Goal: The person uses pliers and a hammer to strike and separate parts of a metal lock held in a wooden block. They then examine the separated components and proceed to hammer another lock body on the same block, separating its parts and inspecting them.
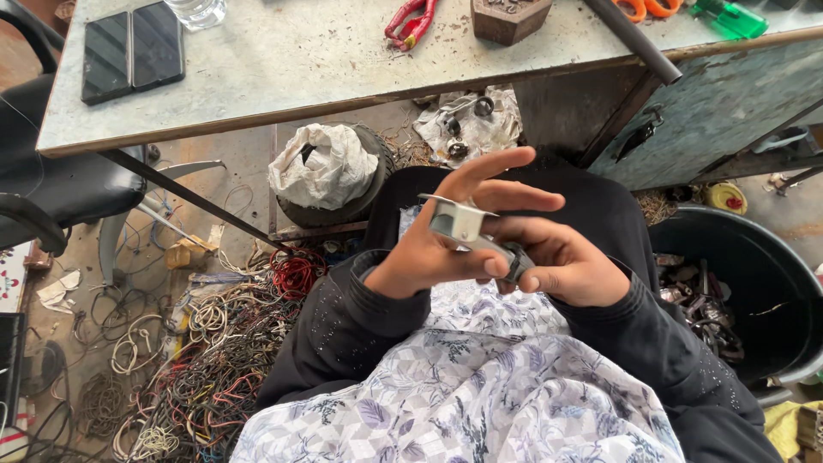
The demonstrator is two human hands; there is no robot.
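Metal bracket [460, 221] between hands (mid-air) — table edge [283, 116] beyond.

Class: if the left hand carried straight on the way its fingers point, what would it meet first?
Probably the table edge: the left hand, holding a metal bracket, points up and right toward it, though depth is unclear.

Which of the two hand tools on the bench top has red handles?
The pliers near the middle of the bench. The other tool, farther right by the green object, has orange handles.
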